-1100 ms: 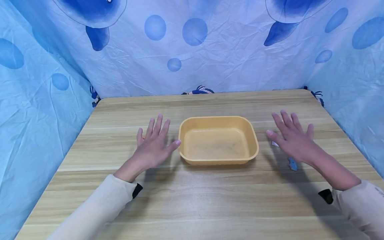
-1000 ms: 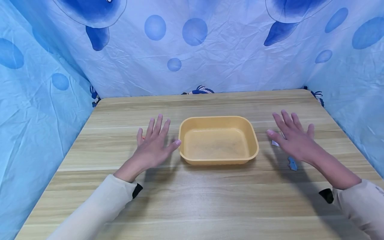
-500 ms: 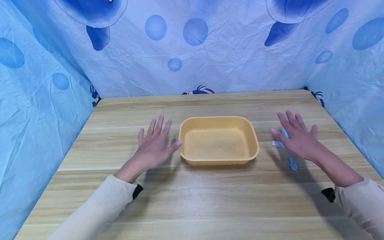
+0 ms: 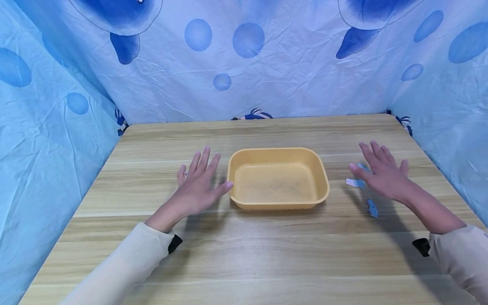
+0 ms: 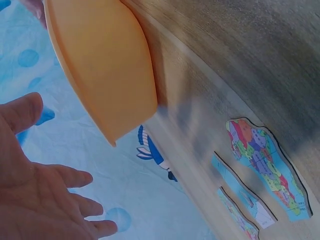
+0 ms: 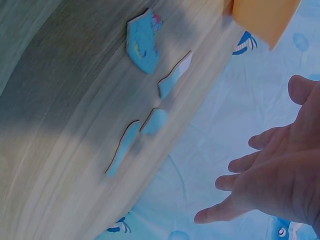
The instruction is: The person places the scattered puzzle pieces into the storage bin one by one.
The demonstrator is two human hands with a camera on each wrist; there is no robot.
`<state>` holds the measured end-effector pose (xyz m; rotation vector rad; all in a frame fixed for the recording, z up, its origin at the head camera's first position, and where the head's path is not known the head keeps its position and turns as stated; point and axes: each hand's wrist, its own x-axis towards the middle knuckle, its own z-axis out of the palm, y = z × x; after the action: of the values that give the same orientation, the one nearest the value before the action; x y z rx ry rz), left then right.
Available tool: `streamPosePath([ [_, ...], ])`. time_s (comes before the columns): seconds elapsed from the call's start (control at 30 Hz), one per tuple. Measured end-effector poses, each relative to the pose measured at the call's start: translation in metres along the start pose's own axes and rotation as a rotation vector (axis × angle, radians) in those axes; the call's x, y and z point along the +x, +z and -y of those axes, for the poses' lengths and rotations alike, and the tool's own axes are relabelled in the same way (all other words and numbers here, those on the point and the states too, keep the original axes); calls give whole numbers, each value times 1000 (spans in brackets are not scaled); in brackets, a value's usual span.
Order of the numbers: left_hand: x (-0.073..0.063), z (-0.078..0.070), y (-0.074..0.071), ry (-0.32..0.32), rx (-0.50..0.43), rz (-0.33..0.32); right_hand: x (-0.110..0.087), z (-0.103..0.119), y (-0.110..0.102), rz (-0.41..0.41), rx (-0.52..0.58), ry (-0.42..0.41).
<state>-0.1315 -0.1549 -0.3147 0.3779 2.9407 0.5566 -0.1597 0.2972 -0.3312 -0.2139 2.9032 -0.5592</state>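
In the head view, my left hand [image 4: 196,192] is held over the table, fingers spread, with its thumb beside the left rim of a yellow plastic basin [image 4: 274,186]. My right hand [image 4: 385,176] hovers to the right of the basin, fingers spread and holding nothing. Near and partly beneath it lie blue puzzle pieces, one of them a small blue piece [image 4: 372,208]. The left wrist view shows a colourful map-printed puzzle piece [image 5: 270,167] and two narrower pieces. In the right wrist view, a large blue piece [image 6: 142,45] and several smaller ones lie flat.
The wood-grain table [image 4: 244,254] carries the basin in its middle. Blue sheeting [image 4: 164,84] with printed dolphins and bubbles hangs behind the table and along both sides.
My right hand has drifted right, uncovering more of the blue pieces beneath it. My left hand has shifted very slightly right. The basin stays in place.
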Motion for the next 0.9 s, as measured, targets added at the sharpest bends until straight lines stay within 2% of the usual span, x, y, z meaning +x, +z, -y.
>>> streamPosePath([
  [0.4,0,1,2,26,-22,10,0,-11,-1,2,20,22],
  [0.67,-1,0,4,44,-54,-1,3,-20,-2,-14,36,-3],
  [0.9,-1,0,7,54,-84,-2,4,-28,-2,-27,124,-22],
])
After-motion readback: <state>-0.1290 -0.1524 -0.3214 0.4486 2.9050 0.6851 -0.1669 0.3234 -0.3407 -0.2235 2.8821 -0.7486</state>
